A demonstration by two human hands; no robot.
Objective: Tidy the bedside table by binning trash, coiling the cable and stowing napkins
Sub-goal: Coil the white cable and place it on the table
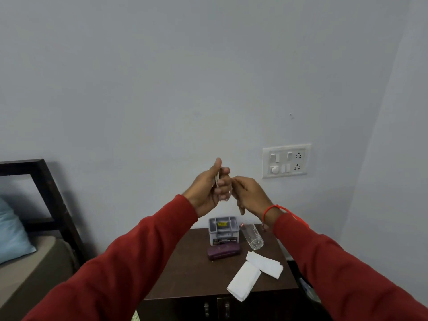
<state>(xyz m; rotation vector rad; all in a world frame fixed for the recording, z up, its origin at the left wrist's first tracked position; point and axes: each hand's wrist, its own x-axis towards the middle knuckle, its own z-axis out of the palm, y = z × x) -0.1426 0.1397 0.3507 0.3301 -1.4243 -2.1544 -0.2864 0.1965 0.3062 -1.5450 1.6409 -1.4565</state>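
Note:
Both hands are raised in front of the wall, above the dark wooden bedside table (pixel 185 272). My left hand (pixel 209 188) is closed around a coil of white cable (pixel 217 180), thumb up. My right hand (pixel 250 193) touches the left hand's fingertips and pinches what looks like the cable's loose end; that part is mostly hidden by the fingers. Two white napkins lie on the table: one (pixel 244 280) hangs over the front edge, the other (pixel 265 264) lies beside it toward the right edge.
On the table stand a grey plastic box (pixel 223 230), a maroon case (pixel 224 251) in front of it and a glass tumbler (pixel 252 235). A switchboard (pixel 286 160) is on the wall. A bed with a blue pillow (pixel 11 235) is at left.

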